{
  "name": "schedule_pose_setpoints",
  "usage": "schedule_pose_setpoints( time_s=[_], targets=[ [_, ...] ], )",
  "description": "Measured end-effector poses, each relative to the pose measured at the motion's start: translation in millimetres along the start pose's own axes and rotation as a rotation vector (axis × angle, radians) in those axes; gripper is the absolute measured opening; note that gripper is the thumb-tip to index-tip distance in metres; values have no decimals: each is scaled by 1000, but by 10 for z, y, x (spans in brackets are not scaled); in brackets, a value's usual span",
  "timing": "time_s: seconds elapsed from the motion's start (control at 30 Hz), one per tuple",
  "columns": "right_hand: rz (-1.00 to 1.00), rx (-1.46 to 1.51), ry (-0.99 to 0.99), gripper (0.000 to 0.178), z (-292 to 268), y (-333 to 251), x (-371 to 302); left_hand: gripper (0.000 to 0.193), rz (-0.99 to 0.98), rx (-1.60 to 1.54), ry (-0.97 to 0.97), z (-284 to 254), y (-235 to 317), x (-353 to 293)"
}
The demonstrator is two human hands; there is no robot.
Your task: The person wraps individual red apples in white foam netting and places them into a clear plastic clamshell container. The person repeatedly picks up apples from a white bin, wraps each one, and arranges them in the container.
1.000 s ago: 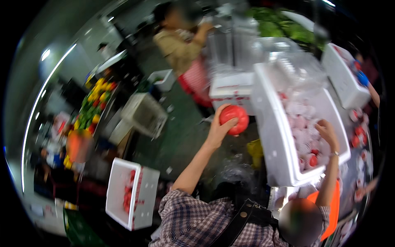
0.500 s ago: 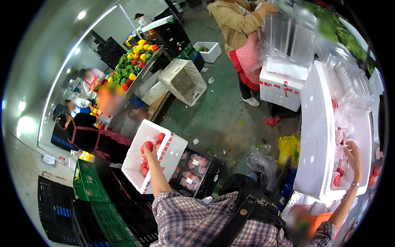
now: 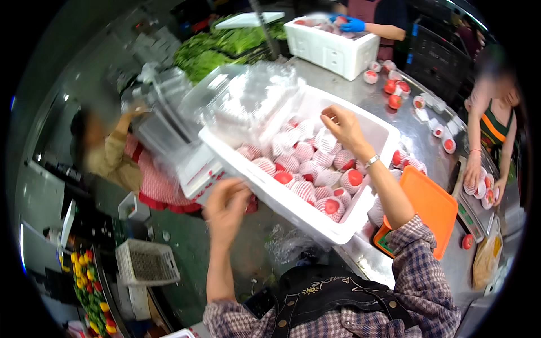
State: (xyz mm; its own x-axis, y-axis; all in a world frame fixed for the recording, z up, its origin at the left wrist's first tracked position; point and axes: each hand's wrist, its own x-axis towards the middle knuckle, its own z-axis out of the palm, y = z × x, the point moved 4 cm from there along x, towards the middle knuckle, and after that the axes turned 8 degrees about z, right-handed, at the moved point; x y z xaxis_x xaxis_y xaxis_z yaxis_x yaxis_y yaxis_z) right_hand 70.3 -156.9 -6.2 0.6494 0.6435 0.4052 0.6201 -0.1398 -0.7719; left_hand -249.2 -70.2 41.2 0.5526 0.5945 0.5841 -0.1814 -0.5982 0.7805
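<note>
Head view: netted red fruit [image 3: 310,169] in white foam box [image 3: 344,230].
Right hand [image 3: 345,128] above fruit, grip released; left hand [image 3: 225,208], blurred, near box, grip likewise released.

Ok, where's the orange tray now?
In the head view, the orange tray is right of centre, beside the right forearm and the large white foam box.
</note>
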Motion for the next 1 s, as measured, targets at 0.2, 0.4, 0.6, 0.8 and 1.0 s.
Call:
schedule_pose_setpoints(
  time_s=[0.2, 0.4, 0.6, 0.8, 1.0],
  targets=[
    [48, -10, 234, 15, -157, 94, 38, 35, 236, 574, -1341, 2263, -979, 842],
    [28, -99, 247, 15, -83, 199, 41, 36, 483, 621, -1385, 3205, -2437, 540],
    [64, -85, 203, 16, -77, 132, 18, 38, 494, 608, -1480, 3251, -2231, 501],
    [95, -75, 234, 16, -127, 159, 39, 39, 562, 516, -1460, 3259, -2177, 413],
    [19, -109, 194, 14, -62, 95, 12, 41, 643, 423, -1405, 3288, -2070, 157]
  ],
)
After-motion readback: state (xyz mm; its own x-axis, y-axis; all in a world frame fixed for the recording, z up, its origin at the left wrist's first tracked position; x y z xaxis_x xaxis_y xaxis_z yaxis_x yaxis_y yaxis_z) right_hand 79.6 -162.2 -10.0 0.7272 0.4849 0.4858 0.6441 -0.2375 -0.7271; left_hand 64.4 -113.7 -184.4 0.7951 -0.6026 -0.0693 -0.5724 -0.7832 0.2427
